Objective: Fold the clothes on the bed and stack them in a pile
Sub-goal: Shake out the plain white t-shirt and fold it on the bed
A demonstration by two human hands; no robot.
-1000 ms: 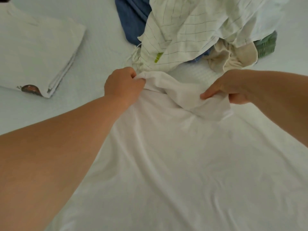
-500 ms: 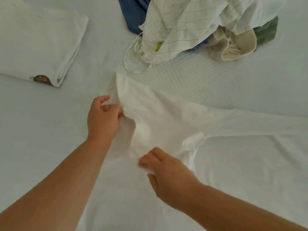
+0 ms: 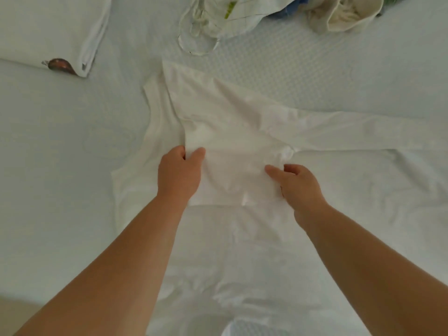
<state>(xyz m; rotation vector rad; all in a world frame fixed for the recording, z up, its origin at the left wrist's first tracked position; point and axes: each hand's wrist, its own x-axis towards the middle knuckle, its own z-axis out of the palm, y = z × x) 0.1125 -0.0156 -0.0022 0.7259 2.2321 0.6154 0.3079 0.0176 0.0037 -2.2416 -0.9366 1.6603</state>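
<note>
Shirt [image 3: 232, 132] centre on bed [image 3: 60, 141]; folded stack [image 3: 46, 27] far left; pile [image 3: 242, 13] behind.

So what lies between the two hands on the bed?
Only the white shirt's folded-over part, seen in the head view, between left hand and right hand.

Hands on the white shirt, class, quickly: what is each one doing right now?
Left hand: pinching a fold of the white shirt between thumb and fingers.
Right hand: fingers curled, gripping the shirt's folded part.

A white long-sleeved shirt [image 3: 242, 141] lies spread on the bed [image 3: 60, 154], one sleeve stretched right; a folded white garment [image 3: 43, 30] sits far left, unfolded clothes [image 3: 266, 10] heaped beyond
</note>
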